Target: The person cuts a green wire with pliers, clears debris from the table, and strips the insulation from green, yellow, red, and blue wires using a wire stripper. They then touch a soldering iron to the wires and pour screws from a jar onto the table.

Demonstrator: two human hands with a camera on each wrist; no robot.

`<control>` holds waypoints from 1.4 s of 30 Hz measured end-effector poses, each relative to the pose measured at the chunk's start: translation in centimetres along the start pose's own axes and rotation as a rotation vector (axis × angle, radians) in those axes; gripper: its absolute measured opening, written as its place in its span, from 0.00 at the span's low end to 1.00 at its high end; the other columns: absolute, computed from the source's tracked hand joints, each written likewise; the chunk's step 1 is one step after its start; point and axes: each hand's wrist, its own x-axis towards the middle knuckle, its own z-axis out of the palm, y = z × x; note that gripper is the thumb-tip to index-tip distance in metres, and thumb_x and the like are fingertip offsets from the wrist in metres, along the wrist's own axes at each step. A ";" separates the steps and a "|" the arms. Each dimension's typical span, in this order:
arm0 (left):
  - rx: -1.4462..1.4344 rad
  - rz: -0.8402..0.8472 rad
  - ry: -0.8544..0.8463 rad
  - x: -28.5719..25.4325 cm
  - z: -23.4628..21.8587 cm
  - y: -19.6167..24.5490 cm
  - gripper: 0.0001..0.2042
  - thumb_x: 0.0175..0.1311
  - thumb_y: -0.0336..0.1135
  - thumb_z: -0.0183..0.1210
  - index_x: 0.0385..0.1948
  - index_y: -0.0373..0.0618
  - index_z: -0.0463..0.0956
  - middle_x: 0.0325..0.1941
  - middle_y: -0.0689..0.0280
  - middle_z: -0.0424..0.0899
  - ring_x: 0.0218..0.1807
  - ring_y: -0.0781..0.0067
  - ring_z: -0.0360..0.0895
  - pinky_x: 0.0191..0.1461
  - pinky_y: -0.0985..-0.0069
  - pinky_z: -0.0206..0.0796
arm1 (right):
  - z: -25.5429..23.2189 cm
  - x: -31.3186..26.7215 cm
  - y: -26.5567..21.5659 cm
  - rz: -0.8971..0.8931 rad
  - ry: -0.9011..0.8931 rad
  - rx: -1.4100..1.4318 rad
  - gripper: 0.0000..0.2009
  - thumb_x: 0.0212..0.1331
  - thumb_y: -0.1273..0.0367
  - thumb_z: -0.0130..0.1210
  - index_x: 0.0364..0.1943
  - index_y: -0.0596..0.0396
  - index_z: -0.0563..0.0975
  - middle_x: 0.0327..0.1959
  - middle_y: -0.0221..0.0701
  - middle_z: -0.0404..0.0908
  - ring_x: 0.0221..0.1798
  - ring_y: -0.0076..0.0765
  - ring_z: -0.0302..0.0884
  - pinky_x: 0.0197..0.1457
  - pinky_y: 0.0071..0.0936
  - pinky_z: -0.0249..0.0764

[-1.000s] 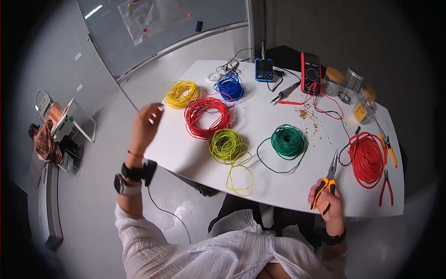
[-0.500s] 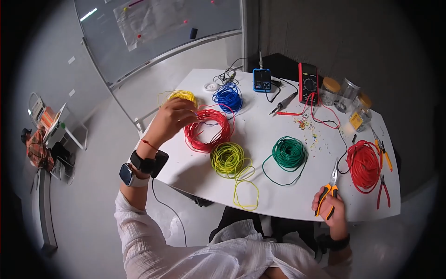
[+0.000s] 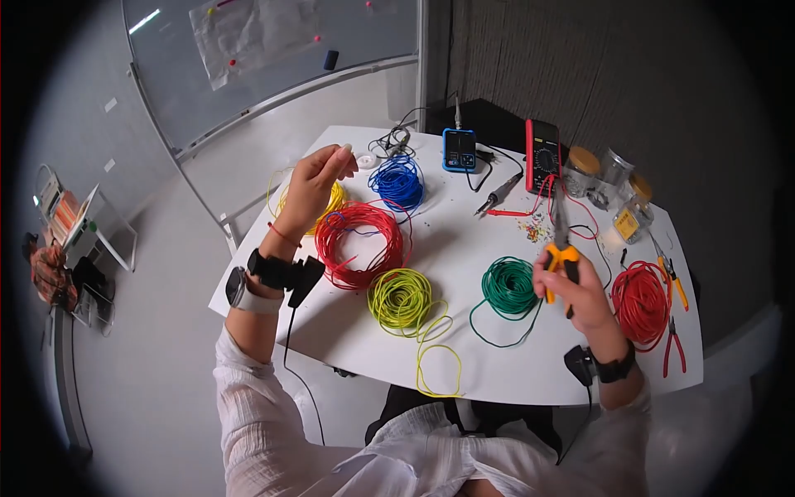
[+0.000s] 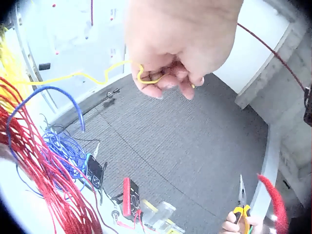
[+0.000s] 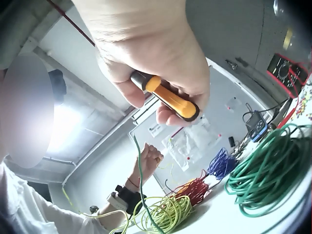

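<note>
My left hand (image 3: 313,186) is raised beside the yellow wire coil (image 3: 335,197) and pinches a yellow wire (image 4: 78,74). In the left wrist view that wire runs from the coil into the curled fingers, its tip just past them. My right hand (image 3: 586,294) grips needle-nose pliers (image 3: 565,255) by their orange and black handles, long jaws pointing away from me, above the table right of the green coil (image 3: 507,286). In the right wrist view the palm and fingers wrap an orange handle (image 5: 170,100); the jaws are hidden there.
On the white table (image 3: 447,348) lie red (image 3: 389,248), blue (image 3: 396,182) and yellow-green (image 3: 400,302) wire coils. A multimeter (image 3: 543,157), soldering iron (image 3: 501,195), jars (image 3: 582,166) and insulation scraps stand or lie behind. Another red coil (image 3: 640,306) and cutters (image 3: 675,352) lie right.
My left hand reached over to the yellow coil, took a wire and lifted it. My right hand rose with the pliers from the table's front edge, forward over the table.
</note>
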 end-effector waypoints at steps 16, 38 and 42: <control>0.483 0.224 -0.044 -3.2 -1.5 -0.3 0.08 0.57 0.33 0.55 0.29 0.37 0.76 0.26 0.65 0.78 0.29 0.79 0.72 0.34 0.81 0.65 | 3.3 6.0 0.8 0.130 -0.143 -0.223 0.10 0.49 0.70 0.55 0.33 0.59 0.69 0.26 0.24 0.70 0.29 0.17 0.66 0.34 0.16 0.65; -0.519 -0.198 -0.207 -5.4 3.4 -3.0 0.09 0.59 0.31 0.53 0.36 0.35 0.77 0.29 0.69 0.77 0.33 0.82 0.70 0.39 0.84 0.63 | 6.2 9.5 5.3 -0.056 -0.211 -0.731 0.13 0.44 0.75 0.52 0.38 0.59 0.69 0.28 0.27 0.69 0.31 0.19 0.65 0.37 0.19 0.65; -0.527 -0.184 -0.146 -5.7 3.6 -2.7 0.09 0.58 0.30 0.53 0.36 0.34 0.76 0.31 0.66 0.78 0.34 0.81 0.71 0.41 0.82 0.64 | 6.7 9.1 5.5 -0.091 -0.144 -0.796 0.16 0.41 0.77 0.49 0.40 0.59 0.68 0.28 0.30 0.69 0.30 0.23 0.66 0.38 0.21 0.65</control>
